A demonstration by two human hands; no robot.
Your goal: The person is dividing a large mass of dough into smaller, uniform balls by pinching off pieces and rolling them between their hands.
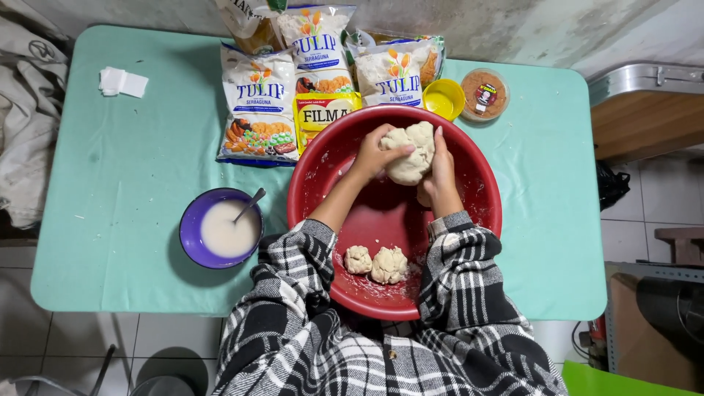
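Both hands are on the big dough lump [409, 154], which sits in the far half of the red basin [323, 165], up against the far wall. Left hand [375, 155] cups its left side, fingers wrapped onto the dough; right hand [438, 180] presses flat along its right side w/ fingers pointing away from the body. So the lump is clamped between the two palms, dead ahead of the person, roughly equal reach for both hands. It's lumpy and near-round, no clear long axis; if anything a bit taller far-to-near.

Two small dough balls [376, 263] lie touching each other at the near side of the basin, between the forearms, well apart from the big lump. Checked black-and-white sleeves [460, 282] are pushed up to mid-forearm.

The basin stands on a pale green bench [117, 169], near edge overhanging toward the person. Left of it, just beside: a purple bowl [189, 235] w/ white liquid and a spoon [249, 204] leaning in it. Beyond the basin, along the wall: several flour bags [258, 103], a yellow packet [323, 110], a yellow lid [444, 97], a small round tub [485, 93] w/ brownish contents. Folded white paper [122, 81] at the far-left corner.

Room: tiled floor [645, 198], rough wall behind, grey cloth [26, 125] hanging at left, a metal-edged wooden unit [645, 110] at right.
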